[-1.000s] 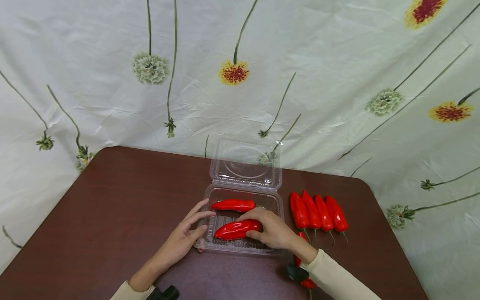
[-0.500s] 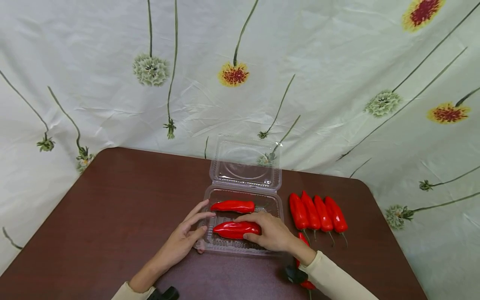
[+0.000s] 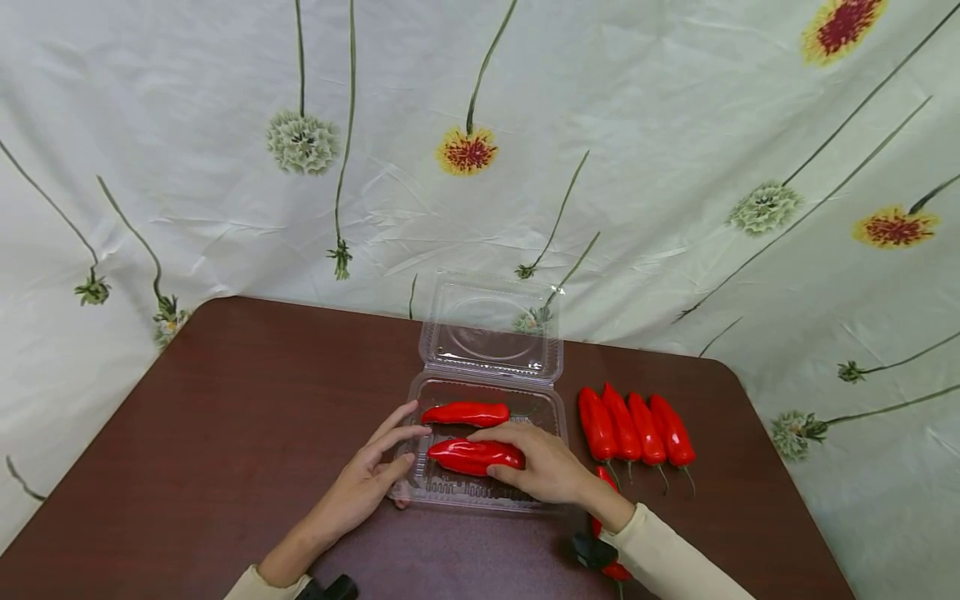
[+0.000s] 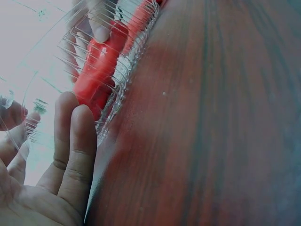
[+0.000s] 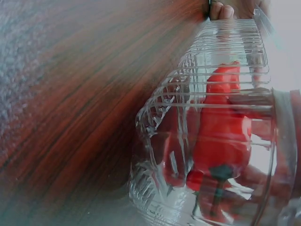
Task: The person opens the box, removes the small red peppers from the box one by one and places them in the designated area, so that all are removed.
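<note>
A clear plastic clamshell box (image 3: 564, 408) lies on the table with its lid (image 3: 487, 333) raised at the back. Inside are two red chili peppers lying crosswise, a far pepper (image 3: 465, 412) and a near pepper (image 3: 468, 457). My right hand (image 3: 543, 462) grips the near pepper at its right end between thumb and fingers, covering that end in the head view. Through the box wall, the right wrist view shows this pepper (image 5: 223, 136) and its green stem. My left hand (image 3: 363, 479) rests against the box's left side, fingers extended; its fingertips (image 4: 81, 117) show beside the wall.
Several red peppers (image 3: 633, 425) lie in a row right of the box, stems toward me. More red pepper (image 3: 606, 477) shows partly hidden beneath my right forearm. The brown table (image 3: 262, 417) ends at a flower-patterned white cloth (image 3: 637, 125) behind.
My right hand has shifted the near pepper slightly away from me, narrowing the gap to the far pepper. The far pepper's stem is no longer visible. My left hand has stayed put.
</note>
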A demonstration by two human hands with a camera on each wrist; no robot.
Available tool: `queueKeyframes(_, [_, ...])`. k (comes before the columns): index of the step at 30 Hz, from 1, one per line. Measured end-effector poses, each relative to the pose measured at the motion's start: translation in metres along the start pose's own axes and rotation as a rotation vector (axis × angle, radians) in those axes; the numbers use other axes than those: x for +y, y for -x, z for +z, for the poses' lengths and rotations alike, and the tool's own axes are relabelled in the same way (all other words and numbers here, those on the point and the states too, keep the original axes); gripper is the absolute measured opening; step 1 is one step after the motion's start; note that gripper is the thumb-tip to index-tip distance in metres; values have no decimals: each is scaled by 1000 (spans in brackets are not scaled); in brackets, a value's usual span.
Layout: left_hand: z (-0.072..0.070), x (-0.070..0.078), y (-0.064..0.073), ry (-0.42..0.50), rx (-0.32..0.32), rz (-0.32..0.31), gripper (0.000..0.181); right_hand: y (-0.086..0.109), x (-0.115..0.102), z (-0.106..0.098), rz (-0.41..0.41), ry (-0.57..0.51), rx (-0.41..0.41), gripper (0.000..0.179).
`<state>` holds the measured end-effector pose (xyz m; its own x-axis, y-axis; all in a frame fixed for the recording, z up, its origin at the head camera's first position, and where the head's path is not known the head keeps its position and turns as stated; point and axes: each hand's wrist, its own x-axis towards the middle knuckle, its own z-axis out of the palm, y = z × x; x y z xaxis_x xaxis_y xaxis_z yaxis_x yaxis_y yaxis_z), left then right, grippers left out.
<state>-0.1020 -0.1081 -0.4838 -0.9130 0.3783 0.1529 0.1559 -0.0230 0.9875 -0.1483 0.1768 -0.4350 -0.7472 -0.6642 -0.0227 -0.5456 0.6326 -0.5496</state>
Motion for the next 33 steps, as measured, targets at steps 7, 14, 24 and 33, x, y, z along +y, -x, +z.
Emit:
queueKeyframes(7, [1, 1, 0, 1, 6, -3, 37, 1, 0, -1, -1, -6, 16, 54])
queueKeyframes(14, [1, 0, 0, -5, 9, -1, 36, 0, 0, -2, -9, -34, 22, 54])
queueKeyframes(24, [1, 0, 0, -2, 14, -1, 36, 1, 2, -4, -32, -126, 54, 54])
queueKeyframes(33, [1, -1, 0, -1, 13, -3, 36, 2, 7, -5, -52, -260, 98, 50])
